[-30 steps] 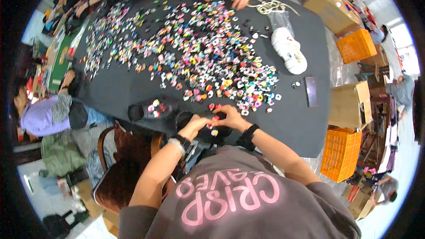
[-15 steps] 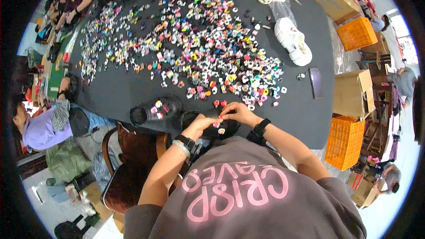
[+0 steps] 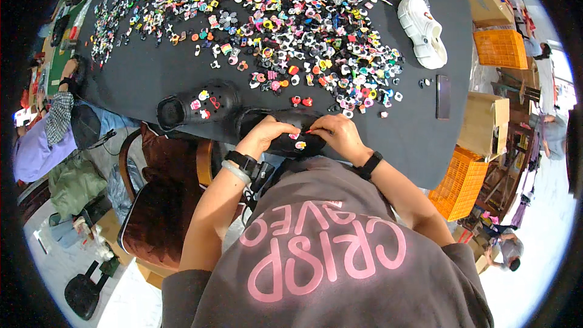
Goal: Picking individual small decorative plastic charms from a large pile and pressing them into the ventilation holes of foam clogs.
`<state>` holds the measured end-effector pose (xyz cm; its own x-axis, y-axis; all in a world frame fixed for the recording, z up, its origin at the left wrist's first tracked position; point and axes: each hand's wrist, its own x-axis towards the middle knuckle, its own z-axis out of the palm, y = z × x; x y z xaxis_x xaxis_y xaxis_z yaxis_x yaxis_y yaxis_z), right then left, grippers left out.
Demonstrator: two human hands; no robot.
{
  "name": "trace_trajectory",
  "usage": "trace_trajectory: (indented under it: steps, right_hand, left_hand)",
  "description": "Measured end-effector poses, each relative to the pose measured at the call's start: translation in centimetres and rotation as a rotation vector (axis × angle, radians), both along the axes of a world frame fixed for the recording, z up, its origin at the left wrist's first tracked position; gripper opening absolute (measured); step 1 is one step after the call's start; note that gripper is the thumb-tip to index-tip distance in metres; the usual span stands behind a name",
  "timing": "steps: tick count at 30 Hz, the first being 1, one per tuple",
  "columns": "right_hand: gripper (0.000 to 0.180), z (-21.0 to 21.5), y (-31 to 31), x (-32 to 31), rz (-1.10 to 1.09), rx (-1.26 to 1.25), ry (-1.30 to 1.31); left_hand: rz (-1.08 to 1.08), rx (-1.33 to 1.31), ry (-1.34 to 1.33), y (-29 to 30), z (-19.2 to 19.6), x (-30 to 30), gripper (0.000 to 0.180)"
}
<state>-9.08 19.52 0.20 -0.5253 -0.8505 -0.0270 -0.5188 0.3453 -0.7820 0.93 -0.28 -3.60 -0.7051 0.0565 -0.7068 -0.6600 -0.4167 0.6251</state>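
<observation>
Seen from above, a person leans over the near edge of a black table (image 3: 152,79). Both hands grip a black clog (image 3: 285,129) lying at that edge. The left hand (image 3: 262,135) curls over the clog's left part, fingers together and pressed on it. The right hand (image 3: 337,133) rests on its right part, fingertips pinched on a small charm (image 3: 302,144) set in the shoe's top.

Just left of the left fingers lies a second black clog (image 3: 197,106), already studded with charms. Directly beyond both hands, a dense spread of small colourful charms (image 3: 285,30) covers most of the table. Far to the right of the right fingers lie a white clog (image 3: 423,30) and a dark phone (image 3: 443,96).

Bare tabletop lies to the right of the right fingers, up to the phone. Below the left forearm, off the table, stands a brown chair (image 3: 161,206); orange crates (image 3: 456,183) stand beyond the table's right edge.
</observation>
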Motion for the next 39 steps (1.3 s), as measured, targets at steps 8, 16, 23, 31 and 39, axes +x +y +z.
trace_trajectory:
  steps: [8, 16, 23, 31, 39]
  right_hand:
    - [0.008, 0.8, -1.4, 0.2, -0.032, 0.088, -0.030]
    - [0.011, 0.5, -1.9, 0.3, -0.157, 0.132, -0.179]
    - [0.015, -0.5, -1.7, -0.2, -0.166, 0.147, -0.270]
    - [0.020, -1.4, -1.1, -1.7, -0.100, 0.150, -0.446]
    - [0.014, -1.8, -1.1, -1.7, -0.202, 0.102, -0.636]
  left_hand:
    - [0.009, 0.002, -0.031, 0.1, 0.9, 0.1, 0.033]
    - [-0.050, 0.046, 0.039, -0.2, 1.5, 0.0, 0.029]
    - [0.030, 0.025, 0.076, 0.5, 2.2, -0.4, 0.032]
    - [0.035, -0.012, -0.035, 0.6, 2.6, -0.7, 0.037]
    - [0.033, 0.004, -0.069, 0.4, 2.6, -0.8, 0.038]
